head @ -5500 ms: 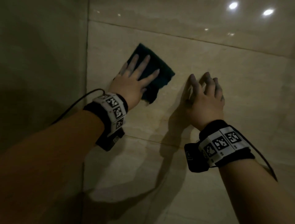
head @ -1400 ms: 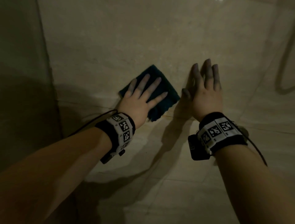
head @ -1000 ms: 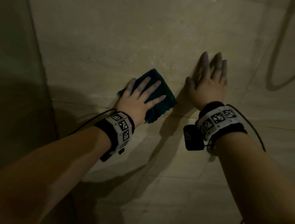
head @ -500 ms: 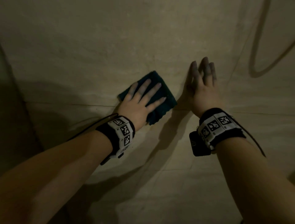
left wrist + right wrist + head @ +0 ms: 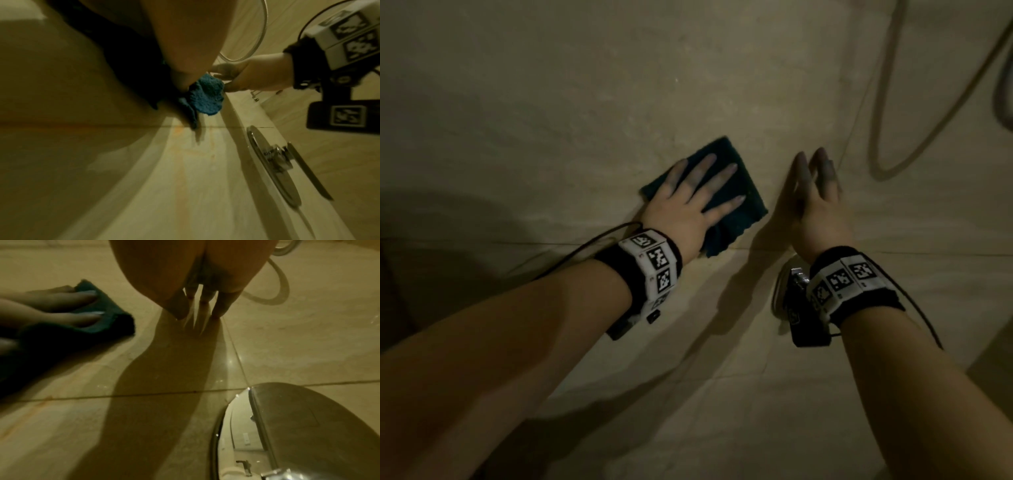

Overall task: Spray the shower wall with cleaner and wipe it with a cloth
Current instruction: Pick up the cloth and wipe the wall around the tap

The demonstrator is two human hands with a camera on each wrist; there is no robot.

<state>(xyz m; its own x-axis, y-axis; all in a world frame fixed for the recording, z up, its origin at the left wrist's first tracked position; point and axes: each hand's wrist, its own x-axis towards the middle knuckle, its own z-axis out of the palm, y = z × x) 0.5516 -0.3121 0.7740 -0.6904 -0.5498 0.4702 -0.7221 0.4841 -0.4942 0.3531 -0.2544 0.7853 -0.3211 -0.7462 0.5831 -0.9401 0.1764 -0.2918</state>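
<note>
A folded dark teal cloth [image 5: 743,195] lies flat against the beige tiled shower wall [image 5: 585,102]. My left hand [image 5: 698,192] presses it to the wall with straight, spread fingers. The cloth [image 5: 205,95] bunches under my palm in the left wrist view. In the right wrist view the same cloth [image 5: 111,318] shows at the left under the left fingers. My right hand [image 5: 813,181] rests just right of the cloth, fingers straight and together, tips touching the wall and holding nothing. No spray bottle is in view.
A shower hose [image 5: 887,137] loops down the wall at the upper right. A round chrome valve plate with a handle [image 5: 273,162] sits on the wall below my right wrist, also seen as the chrome plate [image 5: 298,426]. Tile grout lines cross under both hands.
Over the last seconds both hands and the cloth slid rightward along the wall toward the hose. The left hand keeps pressing the cloth; the right fingers have drawn closer together.
</note>
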